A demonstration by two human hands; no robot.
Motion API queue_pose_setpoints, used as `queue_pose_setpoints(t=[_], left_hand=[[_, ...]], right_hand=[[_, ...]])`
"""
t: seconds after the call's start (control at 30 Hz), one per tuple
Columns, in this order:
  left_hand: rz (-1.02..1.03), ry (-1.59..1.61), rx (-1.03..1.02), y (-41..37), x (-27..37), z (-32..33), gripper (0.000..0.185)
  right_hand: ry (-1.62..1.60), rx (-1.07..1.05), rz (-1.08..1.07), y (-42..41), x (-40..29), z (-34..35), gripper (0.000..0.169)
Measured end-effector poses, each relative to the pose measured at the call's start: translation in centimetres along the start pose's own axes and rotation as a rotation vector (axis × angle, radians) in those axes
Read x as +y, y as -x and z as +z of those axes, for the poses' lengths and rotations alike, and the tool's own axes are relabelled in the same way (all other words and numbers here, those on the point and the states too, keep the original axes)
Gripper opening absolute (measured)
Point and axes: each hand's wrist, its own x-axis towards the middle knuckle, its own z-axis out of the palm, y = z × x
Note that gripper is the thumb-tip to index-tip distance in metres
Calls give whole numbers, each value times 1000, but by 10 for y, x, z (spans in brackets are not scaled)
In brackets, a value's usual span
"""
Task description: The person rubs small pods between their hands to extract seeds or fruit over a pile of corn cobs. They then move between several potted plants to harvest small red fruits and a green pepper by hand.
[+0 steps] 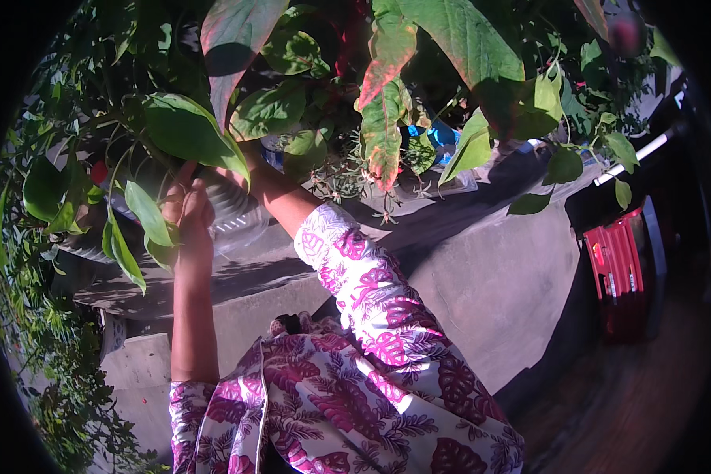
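Both arms reach up into leafy plants growing above a concrete ledge (260,269). My left hand (188,201) is raised among the stems at left, its fingers bent close together beside a hanging green leaf (148,213). Whether something thin lies between those fingers cannot be told. Partly behind a broad green leaf (192,133) is my right hand (237,169), whose fingertips are hidden. Below the hands, a ribbed, translucent plastic container (234,207) rests on the ledge. Large green leaves with reddish edges (385,56) hang above and to the right of the hands.
Small spiky-leaved plants (338,178) and a blue plastic item (438,139) lie along the ledge's back. At far right are a red plastic object (619,266) and a white pipe (640,157). Dense foliage (53,332) runs down the left side.
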Motion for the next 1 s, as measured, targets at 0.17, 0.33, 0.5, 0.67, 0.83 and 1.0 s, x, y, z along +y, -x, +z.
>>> queue_pose_setpoints(t=[0.17, 0.33, 0.5, 0.67, 0.83, 1.0], left_hand=[[-213, 276, 91, 5, -2, -1, 8], [-450, 409, 59, 12, -6, -1, 7], [-475, 486, -98, 18, -38, -19, 11], [-605, 429, 156, 31, -51, -1, 15], [-590, 459, 96, 46, -57, 26, 28], [-616, 506, 50, 63, -76, 50, 40]], right_hand=[[-13, 44, 22, 18, -14, -7, 32], [-300, 67, 181, 41, -28, -10, 24], [-418, 189, 101, 70, -47, -15, 10], [-531, 188, -6, 98, -32, -4, 9], [-142, 218, -16, 133, -16, -15, 9], [-14, 268, -70, 158, -1, -42, 6]])
